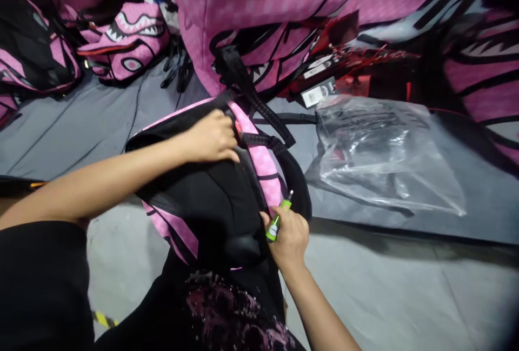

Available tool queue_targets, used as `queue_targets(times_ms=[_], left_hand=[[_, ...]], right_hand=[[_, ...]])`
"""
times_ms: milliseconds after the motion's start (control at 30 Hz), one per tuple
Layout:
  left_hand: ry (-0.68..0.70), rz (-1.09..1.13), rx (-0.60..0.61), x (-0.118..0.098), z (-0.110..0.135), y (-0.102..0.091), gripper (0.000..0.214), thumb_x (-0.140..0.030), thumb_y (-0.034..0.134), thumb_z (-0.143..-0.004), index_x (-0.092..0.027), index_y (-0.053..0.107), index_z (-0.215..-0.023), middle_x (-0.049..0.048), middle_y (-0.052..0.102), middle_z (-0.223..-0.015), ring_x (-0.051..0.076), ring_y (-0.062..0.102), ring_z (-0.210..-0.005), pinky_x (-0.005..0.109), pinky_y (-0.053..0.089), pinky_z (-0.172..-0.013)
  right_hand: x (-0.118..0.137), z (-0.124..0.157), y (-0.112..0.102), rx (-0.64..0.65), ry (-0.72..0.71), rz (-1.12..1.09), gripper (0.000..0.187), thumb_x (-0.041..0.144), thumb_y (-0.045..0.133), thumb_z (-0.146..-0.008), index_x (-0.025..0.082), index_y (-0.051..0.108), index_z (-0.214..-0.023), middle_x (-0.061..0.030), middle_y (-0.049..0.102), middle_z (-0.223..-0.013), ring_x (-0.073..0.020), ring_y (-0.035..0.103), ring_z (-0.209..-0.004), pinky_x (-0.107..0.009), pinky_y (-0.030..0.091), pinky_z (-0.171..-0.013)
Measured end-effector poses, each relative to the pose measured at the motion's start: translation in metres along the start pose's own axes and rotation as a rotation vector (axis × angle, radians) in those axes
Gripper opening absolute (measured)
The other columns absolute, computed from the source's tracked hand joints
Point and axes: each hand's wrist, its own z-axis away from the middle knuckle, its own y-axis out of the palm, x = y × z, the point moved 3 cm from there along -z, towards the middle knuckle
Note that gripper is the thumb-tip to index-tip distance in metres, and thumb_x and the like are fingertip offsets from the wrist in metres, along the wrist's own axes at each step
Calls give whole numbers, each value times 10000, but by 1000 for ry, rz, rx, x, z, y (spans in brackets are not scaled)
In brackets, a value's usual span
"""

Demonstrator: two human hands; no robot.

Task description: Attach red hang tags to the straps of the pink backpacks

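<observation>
– where's the backpack [206, 191]?
– overhanging the desk's [105, 132] near edge, left hand [213, 137] clenched on its upper part, right hand [291, 234] round a green pen-like tool [279, 221] at its side.
– the risk?
– a loose grip might let the tip mark fabric.

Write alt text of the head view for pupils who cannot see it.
A person's left hand grips a black and pink backpack; the right hand, at its edge, holds a green pen-like tool. Pink bags with toothy prints sit behind on a grey surface, a clear plastic bag at right.
</observation>
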Motion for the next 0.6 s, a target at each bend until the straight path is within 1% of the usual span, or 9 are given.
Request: queue_targets(times_ms=[67,133,167,233,300,367,467,533,600], left_hand=[[-114,-39,-39,24,15,-3,637,-717,315,-896,-203,646,-716,57,629,-736,235,541,-914,458,339,-926],[-165,-78,-84,32,26,-3,604,-730,381,-868,-203,659,-774,65,642,-822,263,521,-1011,499,305,-991],[-156,-89,-102,27,30,-2,583,-725,412,-861,-201,665,-818,68,651,-878,274,507,-1057,513,285,-1018],[-101,-70,-126,8,32,5,561,-711,465,-847,-190,666,-897,71,660,-950,282,501,-1078,518,279,-1029],[-69,-6,-141,-16,30,13,547,-690,502,-842,-179,663,-953,70,666,-949,262,526,-1010,498,313,-1002],[-87,51,-153,-32,26,21,551,-682,556,-814,-167,665,-975,69,669,-918,245,539,-939,489,340,-982],[-163,99,-173,-41,21,29,494,-615,674,-762,-159,678,-953,63,670,-892,254,545,-949,515,330,-1024],[-193,132,-207,-42,21,33,423,-554,710,-759,-164,682,-918,51,667,-872,252,546,-956,531,321,-1050],[-166,159,-271,-45,25,35,320,-487,690,-802,-182,676,-896,35,662,-874,236,545,-962,545,300,-1083]], right_hand=[[0,-2,1,14,-8,7,192,299,624,-921,167,562,-1046,-42,638,-769,-191,585,-696,-319,417,-706],[-1,-5,-1,47,-18,-27,187,295,626,-922,163,580,-1045,-48,660,-793,-191,618,-720,-321,447,-734],[-1,-8,-3,57,-15,-49,198,295,623,-924,162,587,-1066,-53,677,-819,-190,637,-734,-317,465,-749],[-1,-15,-12,50,17,-79,292,318,616,-929,159,577,-1171,-71,710,-907,-192,672,-768,-302,500,-754],[1,-28,-21,24,65,-98,475,373,614,-926,149,503,-1329,-106,717,-1031,-206,695,-803,-296,527,-725],[9,-45,-29,-22,90,-123,583,394,638,-907,145,450,-1400,-129,703,-1100,-226,705,-845,-315,548,-740],[25,-76,-32,-87,149,-211,435,326,703,-858,182,587,-1252,-99,715,-1054,-227,705,-870,-342,563,-793],[31,-93,-25,-53,319,-390,283,341,711,-847,185,650,-1076,-63,724,-904,-206,703,-758,-330,576,-704],[33,-103,-12,-22,541,-632,254,409,684,-861,171,639,-941,-9,667,-683,-169,648,-557,-309,563,-569]])
